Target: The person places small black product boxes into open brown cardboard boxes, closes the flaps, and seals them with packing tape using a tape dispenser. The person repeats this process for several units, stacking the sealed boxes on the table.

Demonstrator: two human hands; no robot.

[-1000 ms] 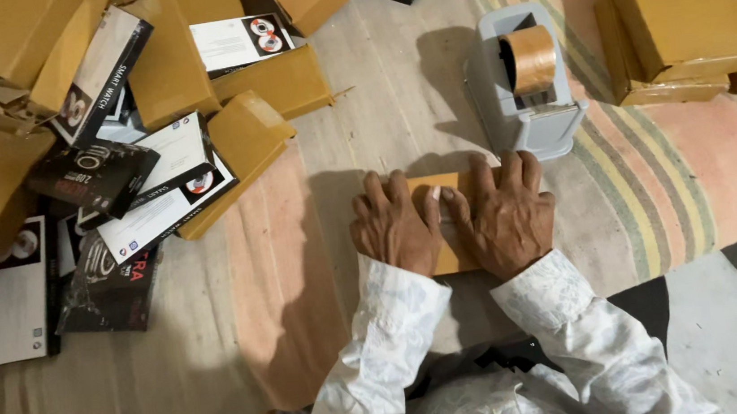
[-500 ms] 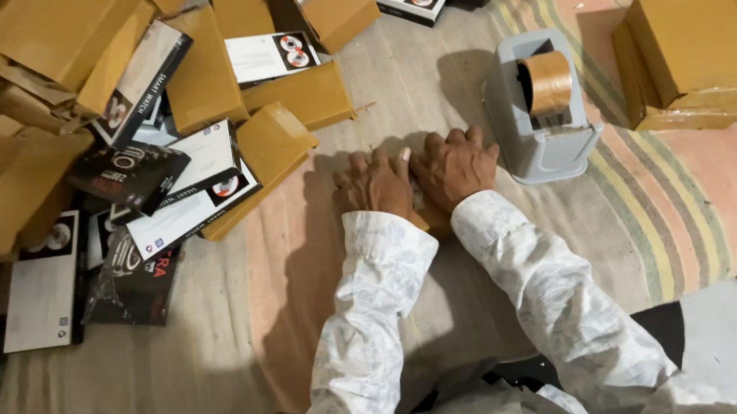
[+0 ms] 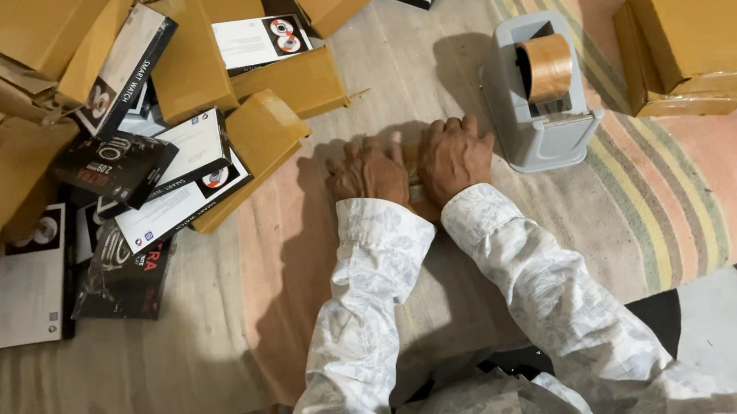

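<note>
Under my palms is a small brown packet point(image 3: 419, 195), lying on the striped cloth point(image 3: 675, 204) right in front of me. I see only a sliver of it between my hands, so I cannot tell which way its long side runs. My left hand point(image 3: 368, 173) and right hand point(image 3: 454, 155) lie side by side on top of it, palms down, fingers stretched flat and pointing away from me, pressing rather than gripping.

Just beside my right hand, nearly touching the fingertips, stands the grey tape dispenser point(image 3: 540, 100) with its brown roll. To the left, a brown box point(image 3: 253, 150) lies near my left hand with a strip of bare cloth between them. Beyond it spreads a heap of brown boxes point(image 3: 29, 51) and black-and-white cartons point(image 3: 170, 185). Well apart, at the far right, sits a stack of wrapped brown parcels point(image 3: 701, 31). The widest open cloth lies between me and the heap on my left, and to my right below the dispenser.
</note>
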